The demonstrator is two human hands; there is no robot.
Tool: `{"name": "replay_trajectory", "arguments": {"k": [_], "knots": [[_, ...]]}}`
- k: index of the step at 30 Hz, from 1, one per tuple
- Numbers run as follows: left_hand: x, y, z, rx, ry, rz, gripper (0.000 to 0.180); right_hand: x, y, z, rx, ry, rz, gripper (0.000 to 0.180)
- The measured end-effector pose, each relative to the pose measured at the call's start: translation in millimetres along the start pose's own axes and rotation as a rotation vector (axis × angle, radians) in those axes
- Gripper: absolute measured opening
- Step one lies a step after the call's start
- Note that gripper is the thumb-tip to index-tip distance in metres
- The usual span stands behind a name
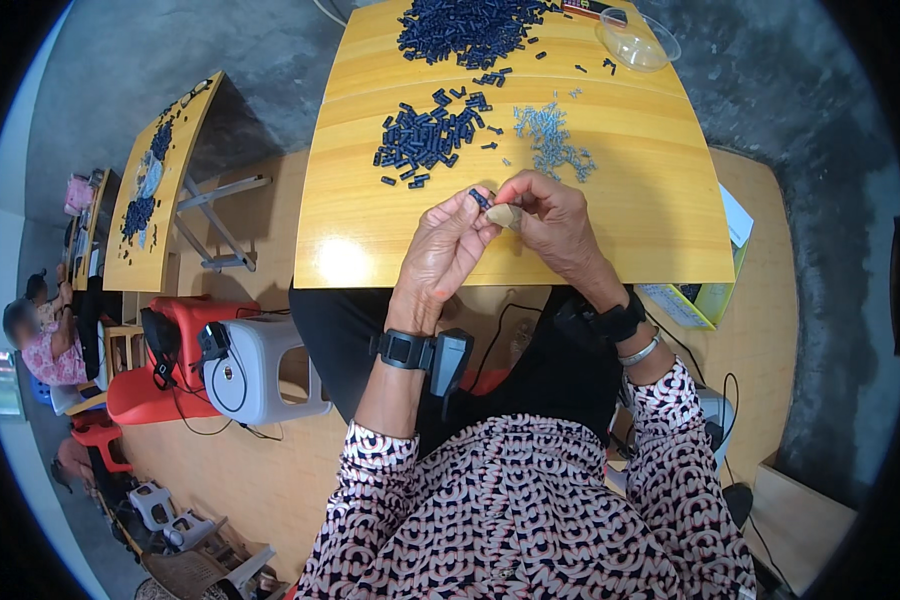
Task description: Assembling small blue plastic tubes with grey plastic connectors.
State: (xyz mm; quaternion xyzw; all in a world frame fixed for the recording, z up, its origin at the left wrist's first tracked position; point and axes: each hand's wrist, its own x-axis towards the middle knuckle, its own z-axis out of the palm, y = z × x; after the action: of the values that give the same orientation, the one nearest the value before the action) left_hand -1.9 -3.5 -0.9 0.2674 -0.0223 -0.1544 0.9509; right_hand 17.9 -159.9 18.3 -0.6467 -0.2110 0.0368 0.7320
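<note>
My left hand [446, 240] pinches a small dark blue-black plastic part [480, 199] between thumb and fingertips, above the near edge of the yellow wooden table [355, 220]. Against it, my right hand [552, 222] has its thumb and fingers pressed together; whatever they hold is hidden. A tan wrap [503, 215] covers the right thumb. Just beyond my hands lies a pile of similar dark parts [428, 138]. To its right is a loose heap of small silver screw-like pieces [552, 140].
A bigger heap of dark parts [465, 30] is at the table's far end, beside a clear plastic bowl [638, 45]. A yellow-green box [710, 305] stands at the right. Leftward are a white stool [260, 370], a red chair [155, 390] and another table [165, 220]. People sit farther left.
</note>
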Motion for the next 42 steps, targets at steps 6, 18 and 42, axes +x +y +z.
{"name": "replay_trajectory", "arguments": {"k": [6, 18, 42], "knots": [[0, 0, -5, 0.046, -0.005, -0.014, 0.018, 1, 3, -2, 0.025, -0.034, -0.001, 0.011], [-2, 1, 4, 0.086, 0.002, -0.044, 0.019, 3, -4, -11, -0.227, -0.074, -0.097, 0.015], [-4, 3, 4, 0.138, -0.017, -0.096, 0.016, 11, -7, -15, -0.546, -0.245, -0.585, 0.028]]}}
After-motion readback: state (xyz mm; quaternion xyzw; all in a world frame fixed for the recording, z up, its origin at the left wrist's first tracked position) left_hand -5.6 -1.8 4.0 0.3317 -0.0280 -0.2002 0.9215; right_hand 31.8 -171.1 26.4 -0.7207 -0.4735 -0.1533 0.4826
